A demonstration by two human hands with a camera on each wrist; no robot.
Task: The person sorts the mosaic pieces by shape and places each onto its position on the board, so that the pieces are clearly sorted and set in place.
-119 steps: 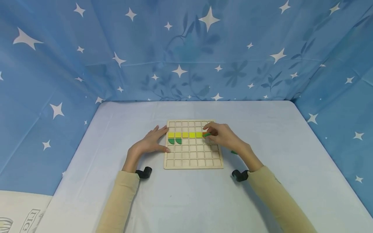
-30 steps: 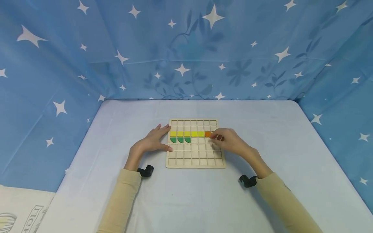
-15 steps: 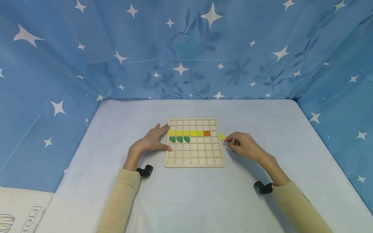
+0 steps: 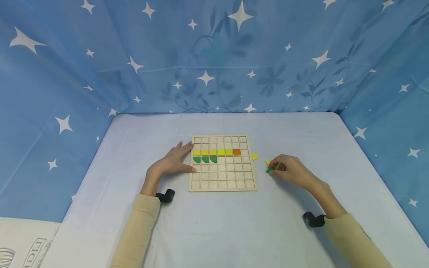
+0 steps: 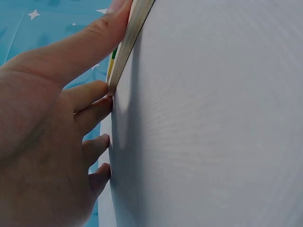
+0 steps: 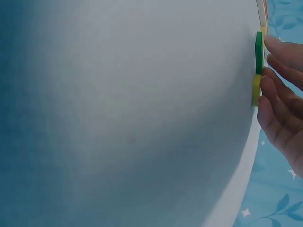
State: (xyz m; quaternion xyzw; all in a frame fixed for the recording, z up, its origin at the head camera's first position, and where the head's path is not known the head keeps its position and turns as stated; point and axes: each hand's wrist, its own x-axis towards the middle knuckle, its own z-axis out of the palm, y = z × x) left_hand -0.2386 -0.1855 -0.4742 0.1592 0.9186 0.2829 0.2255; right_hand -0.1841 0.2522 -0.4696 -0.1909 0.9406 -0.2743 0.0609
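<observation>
A square wooden grid board (image 4: 222, 191) lies mid-table. My left hand (image 4: 170, 160) rests at its left side, spread fingers and thumb against the edge. One row holds several yellow squares (image 4: 212, 152) and an orange square (image 4: 237, 152); below it are three green quarter-circle pieces (image 4: 205, 159). Right of the board, my right hand (image 4: 289, 169) bends its fingers over loose pieces. Its thumb and fingertips are at a green quarter-circle piece (image 6: 259, 52), with a yellow piece (image 6: 256, 90) beside it under other fingertips. Whether they pinch the green piece is unclear.
A loose yellow piece (image 4: 255, 156) lies just off the board's right edge. More yellow shows near the right fingers, partly covered. Blue star-print curtains (image 4: 214, 56) surround the white table (image 4: 201, 230). A printed cloth (image 4: 26, 242) is at lower left.
Over four seconds a third green quarter-circle joined the row and the orange square became uncovered. My right hand has moved right from the board to the loose pieces. The left hand stays put.
</observation>
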